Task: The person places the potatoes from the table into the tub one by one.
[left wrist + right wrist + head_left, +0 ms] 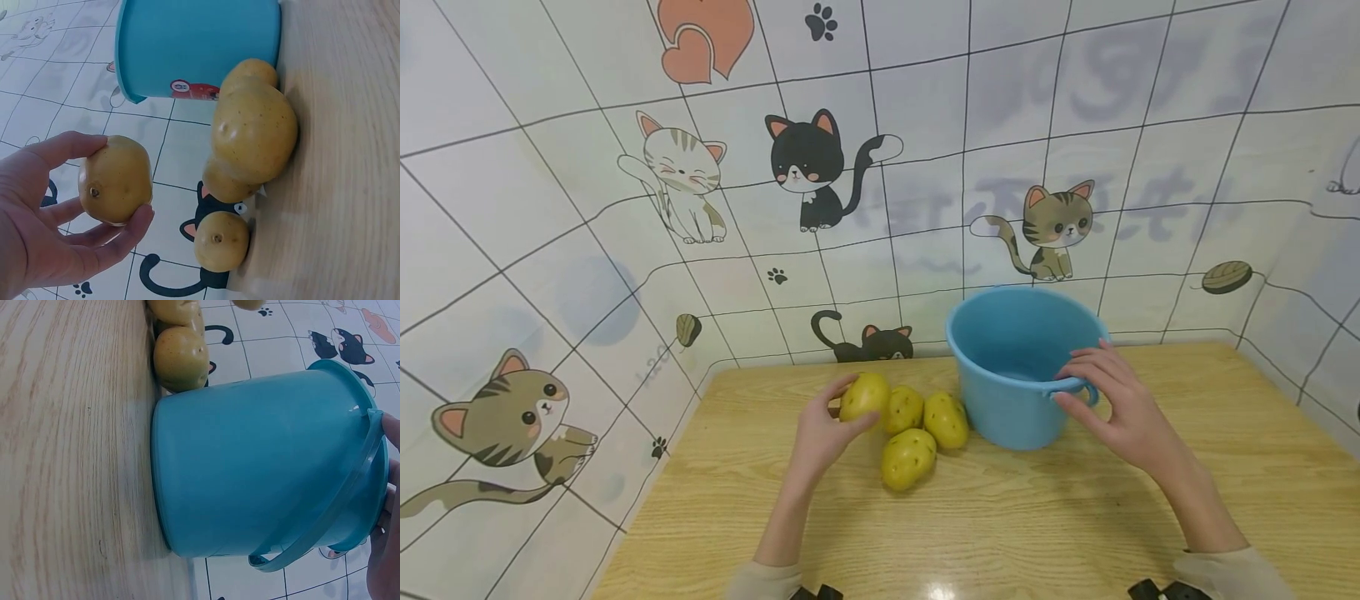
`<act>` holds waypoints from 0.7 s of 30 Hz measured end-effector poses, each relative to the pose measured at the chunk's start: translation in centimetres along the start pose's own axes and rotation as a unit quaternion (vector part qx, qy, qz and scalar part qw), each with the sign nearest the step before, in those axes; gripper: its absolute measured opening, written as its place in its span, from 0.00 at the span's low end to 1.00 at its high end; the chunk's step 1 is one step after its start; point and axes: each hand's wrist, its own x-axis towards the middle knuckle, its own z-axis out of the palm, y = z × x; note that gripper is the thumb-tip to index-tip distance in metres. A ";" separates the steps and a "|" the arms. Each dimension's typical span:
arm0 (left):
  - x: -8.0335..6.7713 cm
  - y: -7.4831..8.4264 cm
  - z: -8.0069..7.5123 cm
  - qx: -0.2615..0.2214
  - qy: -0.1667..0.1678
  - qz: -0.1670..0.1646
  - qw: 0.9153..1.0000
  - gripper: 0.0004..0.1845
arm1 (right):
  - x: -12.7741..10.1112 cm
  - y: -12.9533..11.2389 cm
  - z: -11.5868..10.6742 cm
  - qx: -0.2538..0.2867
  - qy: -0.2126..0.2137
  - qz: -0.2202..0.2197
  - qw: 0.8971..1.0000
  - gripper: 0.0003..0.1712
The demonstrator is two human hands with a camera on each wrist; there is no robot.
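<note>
My left hand [822, 429] grips a yellow potato [865, 398], thumb on one side and fingers on the other. In the left wrist view that potato [116, 180] is up off the table, apart from several others. Those lie close together on the wood, among them a front potato [908, 459] and one potato [946, 420] right beside the bucket. The blue bucket [1011, 408] stands upright, its inside bottom bare where it shows. Over its right rim my right hand [1120, 408] holds on, fingers along the inner side and thumb outside by the handle [325, 519].
The wooden table [985, 525] meets a wall [925, 208] covered in cat drawings right behind the bucket and potatoes. Another wall side [535, 275] closes in on the left. The bucket's handle hangs down its near side.
</note>
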 end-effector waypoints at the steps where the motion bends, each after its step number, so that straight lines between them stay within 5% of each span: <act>1: 0.1 0.2 0.1 -0.002 0.002 0.001 1.000 0.33 | 0.0 0.0 0.0 0.000 0.001 -0.001 1.000 0.15; 21: 0.7 3.6 3.1 -0.100 0.028 0.088 0.991 0.31 | -0.1 0.3 0.2 -0.001 0.008 -0.006 1.000 0.16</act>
